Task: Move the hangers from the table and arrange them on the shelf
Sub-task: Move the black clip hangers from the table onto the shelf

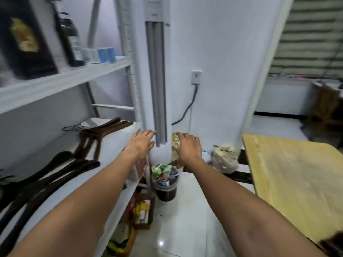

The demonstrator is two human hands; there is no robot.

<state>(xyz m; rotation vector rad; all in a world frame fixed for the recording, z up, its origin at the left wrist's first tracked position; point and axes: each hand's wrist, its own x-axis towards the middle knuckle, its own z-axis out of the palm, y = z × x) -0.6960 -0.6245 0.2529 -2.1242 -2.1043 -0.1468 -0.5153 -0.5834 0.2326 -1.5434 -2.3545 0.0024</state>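
Dark brown wooden hangers lie on the white shelf (115, 145) at the left. One stack of hangers (98, 136) sits further back, another stack of hangers (46, 179) lies nearer me. Both arms stretch forward over the gap between shelf and table. My left hand (140, 143) hovers past the shelf's front edge with straight fingers and holds nothing. My right hand (187, 145) is level with it, fingers relaxed, also holding nothing. The light wooden table (297, 179) is at the right; a dark object shows at its near corner (332, 243), blurred.
A full black rubbish bin (165, 184) stands on the tiled floor below my hands. A tall white air conditioner (157, 80) stands ahead by the wall. Bottles and a dark box (24, 38) fill the upper shelf. A tied bag (224, 160) sits by the table.
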